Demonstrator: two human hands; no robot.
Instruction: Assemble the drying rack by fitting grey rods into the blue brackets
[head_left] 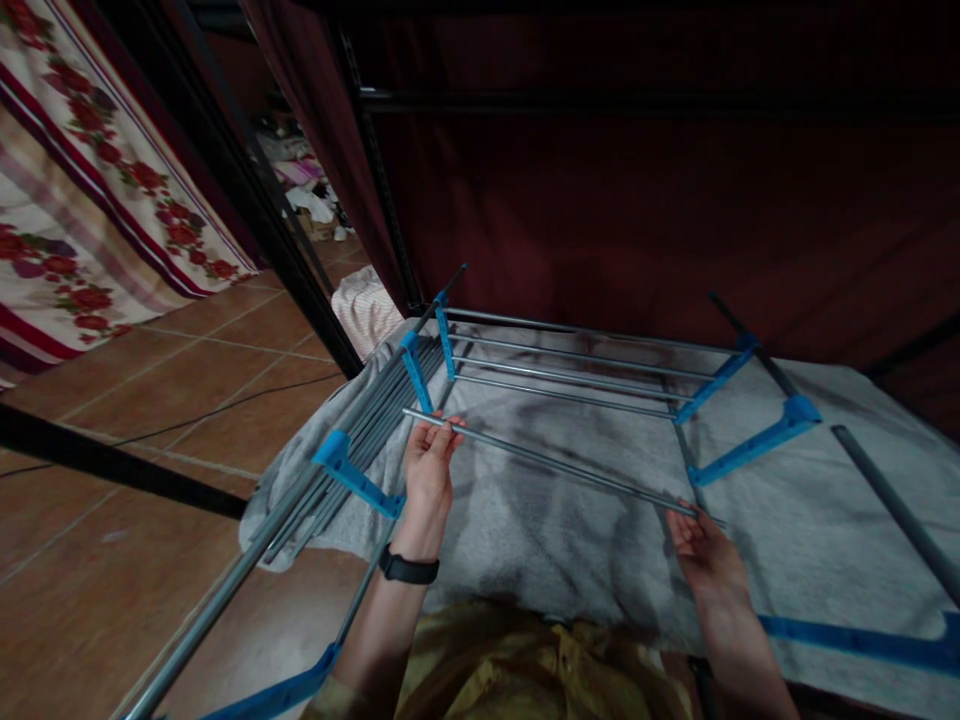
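From the head view, the left hand [429,462], above a black wristband [409,568], reaches up towards 1 o'clock, its fingers pinching a thin grey metal rod [562,465] close to one end. The right hand [705,550] angles up towards 11 o'clock, its fingers gripping the rod near the other end. From left hand to right, the rod slopes towards 4 o'clock, above a grey fabric cover [525,540]. Bundled grey rods [360,440] lie at the left hand's 9 o'clock; a blue plastic bracket [750,446] stands at the right hand's 1 o'clock.
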